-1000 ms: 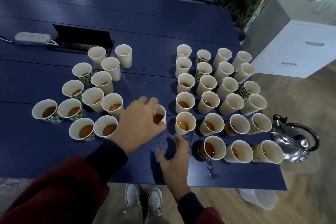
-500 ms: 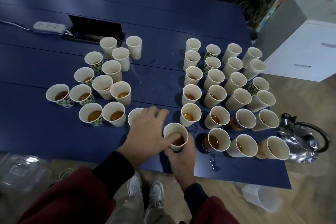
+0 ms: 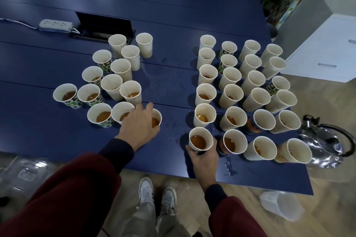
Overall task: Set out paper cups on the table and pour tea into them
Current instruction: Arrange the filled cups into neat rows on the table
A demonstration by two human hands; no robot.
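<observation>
Two clusters of paper cups stand on the blue table (image 3: 48, 132): a left cluster (image 3: 111, 86) and a larger right cluster (image 3: 248, 86). Many hold brown tea. My left hand (image 3: 138, 125) reaches over and grips a tea-filled cup (image 3: 156, 119) at the right end of the left cluster's front row. At the right cluster's near-left corner, my right hand (image 3: 204, 158) holds another tea-filled cup (image 3: 200, 139) from below. A shiny metal kettle (image 3: 325, 140) sits at the table's right front edge.
A white power strip (image 3: 55, 24) and an open black cable box (image 3: 104, 25) lie at the back left. Drops of liquid (image 3: 229, 167) wet the table's front. A white cabinet (image 3: 327, 48) stands right. On the floor are a clear plastic jug (image 3: 281, 206) and plastic wrapping (image 3: 25, 171).
My left hand has shifted left from the front cup to the cup beside the left cluster. My right hand has taken hold of the front cup near the right cluster.
</observation>
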